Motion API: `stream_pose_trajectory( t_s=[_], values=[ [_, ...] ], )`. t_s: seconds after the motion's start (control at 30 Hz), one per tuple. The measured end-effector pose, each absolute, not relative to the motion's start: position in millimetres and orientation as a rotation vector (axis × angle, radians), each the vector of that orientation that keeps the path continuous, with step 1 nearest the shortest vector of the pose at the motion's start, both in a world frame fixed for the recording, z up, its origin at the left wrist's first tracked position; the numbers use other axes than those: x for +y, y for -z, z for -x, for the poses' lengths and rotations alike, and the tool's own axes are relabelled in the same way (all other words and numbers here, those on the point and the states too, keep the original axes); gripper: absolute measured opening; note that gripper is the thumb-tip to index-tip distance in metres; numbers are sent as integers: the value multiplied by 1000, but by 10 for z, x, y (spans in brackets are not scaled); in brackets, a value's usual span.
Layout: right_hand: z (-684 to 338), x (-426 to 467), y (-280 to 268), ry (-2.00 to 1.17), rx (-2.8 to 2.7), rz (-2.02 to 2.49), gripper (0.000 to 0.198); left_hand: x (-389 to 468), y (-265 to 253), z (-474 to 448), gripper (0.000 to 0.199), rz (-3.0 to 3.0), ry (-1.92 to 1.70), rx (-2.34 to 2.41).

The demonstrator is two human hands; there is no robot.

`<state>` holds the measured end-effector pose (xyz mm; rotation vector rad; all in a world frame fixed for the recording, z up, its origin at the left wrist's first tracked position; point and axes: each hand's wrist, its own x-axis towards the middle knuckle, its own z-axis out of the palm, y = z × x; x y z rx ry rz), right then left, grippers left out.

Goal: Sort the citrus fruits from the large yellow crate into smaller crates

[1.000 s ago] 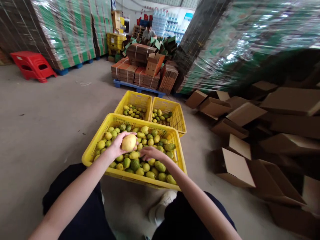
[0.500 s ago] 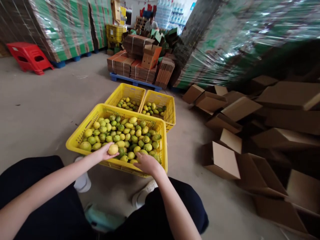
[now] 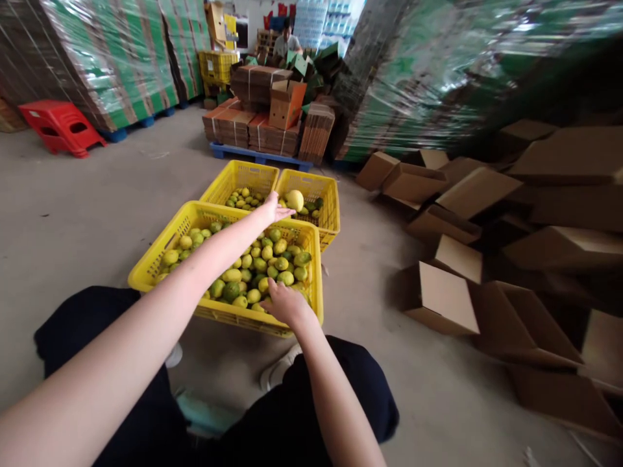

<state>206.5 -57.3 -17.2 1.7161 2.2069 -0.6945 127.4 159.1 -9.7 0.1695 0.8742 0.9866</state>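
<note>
Three yellow crates; no label is readable. Left hand is spread, fingers released, beside a pale fruit. Right hand rests on the near crate's fruit, its grip hidden.

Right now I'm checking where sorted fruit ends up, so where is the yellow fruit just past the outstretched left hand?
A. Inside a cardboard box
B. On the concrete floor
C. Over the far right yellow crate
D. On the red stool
C: the left hand is open with fingers spread, and the yellow fruit sits just beyond it, over the far right yellow crate.
</note>
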Motion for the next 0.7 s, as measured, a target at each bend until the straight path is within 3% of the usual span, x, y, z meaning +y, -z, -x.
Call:
stream_pose_trajectory(
  t_s=[0.13, 0.23, 0.37, 0.7],
  values=[
    [-1960, -612, 117, 683, 2183, -1668, 54, 1209, 578, -746, 21, -360, -800, 1153],
    [-1785, -648, 167, 628, 2275, -1597, 62, 643, 1139, -121, 27, -582, -743, 1348],
    [-1558, -720, 277, 754, 2380, -1335, 57, 141, 1687, 524, 36, -882, -631, 1553],
    [-1153, -476, 357, 684, 2412, -1236, 55, 265, 2028, 460, 33, -1349, -99, 1728]
  ],
)
